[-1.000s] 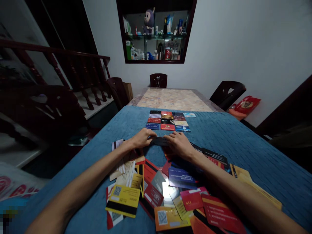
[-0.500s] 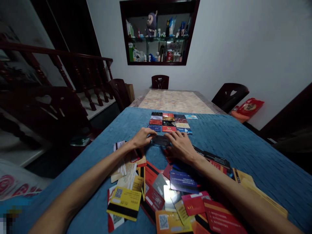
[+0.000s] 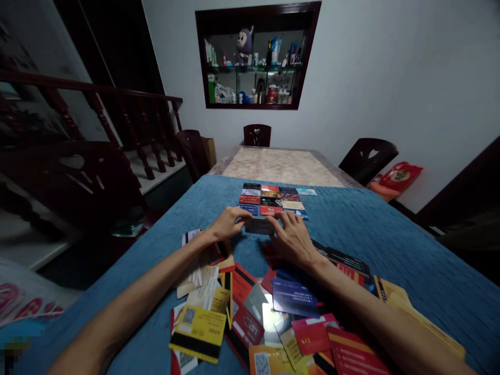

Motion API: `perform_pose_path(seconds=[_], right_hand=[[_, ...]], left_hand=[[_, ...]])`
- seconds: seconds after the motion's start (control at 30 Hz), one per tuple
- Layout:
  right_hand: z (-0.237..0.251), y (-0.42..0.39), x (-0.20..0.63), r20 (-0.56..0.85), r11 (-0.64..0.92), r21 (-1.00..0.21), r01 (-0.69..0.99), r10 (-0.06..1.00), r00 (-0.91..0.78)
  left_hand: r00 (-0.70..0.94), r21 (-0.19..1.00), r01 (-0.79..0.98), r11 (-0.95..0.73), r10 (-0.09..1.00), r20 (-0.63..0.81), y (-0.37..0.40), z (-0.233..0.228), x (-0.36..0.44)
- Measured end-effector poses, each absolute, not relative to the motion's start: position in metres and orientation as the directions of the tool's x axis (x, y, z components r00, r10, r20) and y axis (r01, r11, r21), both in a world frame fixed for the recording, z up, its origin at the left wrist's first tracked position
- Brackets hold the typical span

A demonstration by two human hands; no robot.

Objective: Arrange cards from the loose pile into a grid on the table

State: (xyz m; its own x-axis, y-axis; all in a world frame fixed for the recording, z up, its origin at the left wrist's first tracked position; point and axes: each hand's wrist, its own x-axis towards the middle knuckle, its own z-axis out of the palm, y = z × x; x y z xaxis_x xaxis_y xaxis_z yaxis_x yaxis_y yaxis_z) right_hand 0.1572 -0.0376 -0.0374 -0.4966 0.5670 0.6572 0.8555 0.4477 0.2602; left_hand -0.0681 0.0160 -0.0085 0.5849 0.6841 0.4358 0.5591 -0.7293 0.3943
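Grey card (image 3: 258, 226) sits pinched between my left hand (image 3: 226, 223) and right hand (image 3: 291, 237), fingers clamped on its ends, just before the card grid (image 3: 273, 200); a nudge could scatter those rows.

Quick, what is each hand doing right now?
Left hand: fingers on the left end of a grey card, holding it.
Right hand: fingers on the right end of the same card, holding it.

Head view, forward-down, close over table (image 3: 390, 229)
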Motion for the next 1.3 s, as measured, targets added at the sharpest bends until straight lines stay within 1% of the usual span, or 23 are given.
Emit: perform_pose_path(seconds=[0.17, 0.33, 0.4, 0.57, 0.77, 0.9, 1.03, 1.13, 1.3], right_hand=[[-0.036, -0.038, 0.158, 0.694, 0.463, 0.272, 0.844, 0.513, -0.505], [-0.033, -0.036, 0.161, 0.66, 0.479, 0.272, 0.835, 0.538, -0.524], [-0.033, -0.034, 0.162, 0.65, 0.477, 0.27, 0.836, 0.551, -0.524], [-0.028, -0.028, 0.168, 0.631, 0.471, 0.271, 0.84, 0.571, -0.524], [-0.014, -0.018, 0.174, 0.602, 0.535, 0.25, 0.807, 0.567, -0.562], [-0.005, -0.006, 0.174, 0.592, 0.561, 0.221, 0.798, 0.573, -0.567], [0.001, 0.01, 0.171, 0.57, 0.599, 0.201, 0.775, 0.572, -0.59], [0.005, 0.026, 0.171, 0.537, 0.638, 0.177, 0.749, 0.575, -0.617], [0.013, 0.057, 0.172, 0.48, 0.665, 0.094, 0.741, 0.622, -0.619]], left_hand=[[0.584, 0.398, 0.554, -0.731, 0.683, 0.439, 0.018, -0.013, -0.068], [0.57, 0.437, 0.529, -0.727, 0.686, 0.451, 0.016, -0.014, -0.067], [0.571, 0.425, 0.534, -0.731, 0.682, 0.457, 0.015, -0.014, -0.067], [0.624, 0.314, 0.548, -0.775, 0.629, 0.463, 0.012, -0.014, -0.067], [0.67, 0.178, 0.55, -0.816, 0.558, 0.489, 0.014, -0.01, -0.067], [0.667, 0.11, 0.573, -0.812, 0.54, 0.514, 0.02, -0.006, -0.069], [0.668, 0.068, 0.593, -0.802, 0.538, 0.515, 0.031, 0.0, -0.071], [0.672, 0.078, 0.59, -0.804, 0.542, 0.505, 0.044, 0.005, -0.074], [0.659, 0.154, 0.577, -0.802, 0.569, 0.493, 0.074, 0.013, -0.077]])
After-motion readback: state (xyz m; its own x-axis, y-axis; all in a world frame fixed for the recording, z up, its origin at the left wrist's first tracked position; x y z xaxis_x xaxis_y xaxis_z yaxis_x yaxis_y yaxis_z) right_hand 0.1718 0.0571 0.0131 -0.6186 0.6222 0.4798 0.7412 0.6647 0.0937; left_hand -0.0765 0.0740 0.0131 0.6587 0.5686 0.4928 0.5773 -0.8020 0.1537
